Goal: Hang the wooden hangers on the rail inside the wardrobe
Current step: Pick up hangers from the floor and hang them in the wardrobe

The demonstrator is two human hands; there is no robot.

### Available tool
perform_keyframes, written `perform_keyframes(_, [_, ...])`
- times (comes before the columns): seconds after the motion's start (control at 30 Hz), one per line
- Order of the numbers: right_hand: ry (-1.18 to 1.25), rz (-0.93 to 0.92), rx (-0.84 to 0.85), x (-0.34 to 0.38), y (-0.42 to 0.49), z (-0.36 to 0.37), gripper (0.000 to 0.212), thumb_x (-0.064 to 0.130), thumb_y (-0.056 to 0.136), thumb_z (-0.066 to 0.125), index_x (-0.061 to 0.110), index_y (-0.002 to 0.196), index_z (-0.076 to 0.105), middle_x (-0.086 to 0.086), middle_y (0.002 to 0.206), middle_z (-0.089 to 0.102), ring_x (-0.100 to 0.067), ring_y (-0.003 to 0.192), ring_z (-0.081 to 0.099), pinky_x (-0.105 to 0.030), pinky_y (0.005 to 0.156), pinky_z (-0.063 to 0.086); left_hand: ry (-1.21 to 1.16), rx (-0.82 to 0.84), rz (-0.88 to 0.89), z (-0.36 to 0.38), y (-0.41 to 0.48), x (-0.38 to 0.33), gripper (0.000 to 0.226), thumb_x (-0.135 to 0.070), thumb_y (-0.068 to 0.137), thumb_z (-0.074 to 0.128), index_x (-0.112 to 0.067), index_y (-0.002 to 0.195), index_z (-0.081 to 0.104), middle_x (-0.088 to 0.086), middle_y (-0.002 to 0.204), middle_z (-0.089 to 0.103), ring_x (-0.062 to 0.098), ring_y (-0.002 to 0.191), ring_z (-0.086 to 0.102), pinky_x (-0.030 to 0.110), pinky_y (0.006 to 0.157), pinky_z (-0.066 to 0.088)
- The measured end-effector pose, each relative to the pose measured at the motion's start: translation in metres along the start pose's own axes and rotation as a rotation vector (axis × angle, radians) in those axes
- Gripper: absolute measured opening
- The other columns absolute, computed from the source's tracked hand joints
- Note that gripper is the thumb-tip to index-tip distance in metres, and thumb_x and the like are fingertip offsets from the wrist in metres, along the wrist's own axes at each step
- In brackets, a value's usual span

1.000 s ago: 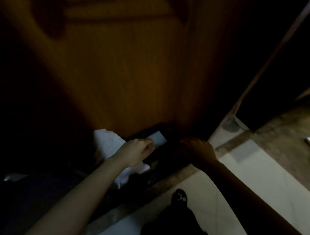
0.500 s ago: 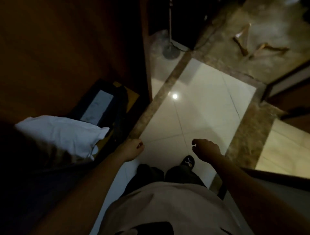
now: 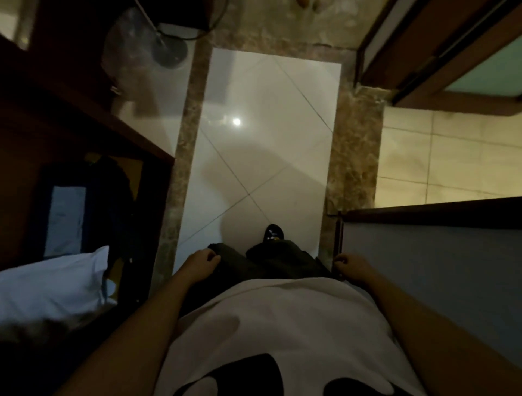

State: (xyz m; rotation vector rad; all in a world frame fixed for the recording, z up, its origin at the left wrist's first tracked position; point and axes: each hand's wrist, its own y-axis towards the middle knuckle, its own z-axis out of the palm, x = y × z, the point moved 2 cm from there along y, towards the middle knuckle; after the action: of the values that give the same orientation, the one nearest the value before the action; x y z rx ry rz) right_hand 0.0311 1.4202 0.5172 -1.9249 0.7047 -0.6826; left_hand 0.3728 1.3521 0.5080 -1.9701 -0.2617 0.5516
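Observation:
I look straight down at the floor. My left hand [image 3: 201,265] hangs by my left thigh with loosely curled fingers and holds nothing. My right hand [image 3: 352,267] hangs at my right side, also loosely curled and holding nothing, close to the edge of a grey panel. The dark wooden wardrobe [image 3: 84,118] is on my left. Its rail is out of view. A small brown shape [image 3: 304,2] at the top edge, on the brown stone floor, may be a wooden hanger; it is cut off.
Inside the wardrobe's bottom lie a white pillow [image 3: 53,285] and a dark bag with a pale label [image 3: 66,217]. A round lamp base [image 3: 169,53] with a cable stands ahead on the left. A grey panel [image 3: 423,268] is on my right, a wooden door frame [image 3: 418,56] at the upper right.
My view has swung from the wardrobe interior down to the tiled floor. Both hands have left the wardrobe bottom and dropped to my sides.

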Motion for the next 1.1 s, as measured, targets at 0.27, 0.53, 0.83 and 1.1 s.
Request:
perform_keyframes(0.27, [0.146, 0.054, 0.043, 0.005, 0.023, -0.032, 0.029, 0.006, 0.093, 0.044, -0.012, 0.11, 0.06, -0.027, 0.112, 0.063, -0.037, 0.102, 0.06, -0.038, 0.086, 0.047, 0.029, -0.005, 0.052, -0.036, 0.043, -0.069, 0.03, -0.024, 0.096, 0.044, -0.002, 0.112, 0.057, 0.019, 0.114, 0.06, 0.029, 0.102, 0.057, 0.035, 0.086, 0.045])
perform_keyframes(0.53, [0.228, 0.002, 0.029, 0.105, 0.086, -0.103, 0.025, 0.008, 0.092, 0.045, -0.005, 0.106, 0.062, -0.024, 0.1, 0.063, -0.036, 0.093, 0.062, -0.047, 0.088, 0.051, 0.07, 0.059, 0.049, -0.103, 0.09, -0.119, 0.034, -0.028, 0.097, 0.042, -0.004, 0.116, 0.056, 0.018, 0.12, 0.059, 0.029, 0.107, 0.056, 0.03, 0.083, 0.043])
perform_keyframes(0.83, [0.243, -0.291, -0.116, 0.301, 0.145, -0.255, 0.028, 0.011, 0.094, 0.045, -0.002, 0.113, 0.06, -0.021, 0.104, 0.065, -0.024, 0.082, 0.06, -0.03, 0.072, 0.05, 0.106, 0.076, 0.096, -0.234, 0.151, -0.188, 0.034, -0.027, 0.097, 0.043, -0.003, 0.116, 0.056, 0.018, 0.118, 0.059, 0.03, 0.106, 0.056, 0.033, 0.086, 0.044])
perform_keyframes(1.1, [0.194, -0.342, -0.133, 0.35, 0.193, -0.355, 0.027, 0.013, 0.091, 0.046, 0.009, 0.112, 0.063, -0.009, 0.097, 0.061, -0.019, 0.086, 0.056, -0.027, 0.077, 0.041, 0.058, 0.008, 0.093, -0.319, 0.209, -0.278, 0.033, -0.023, 0.097, 0.044, 0.001, 0.116, 0.057, 0.019, 0.116, 0.061, 0.031, 0.106, 0.058, 0.034, 0.088, 0.045])
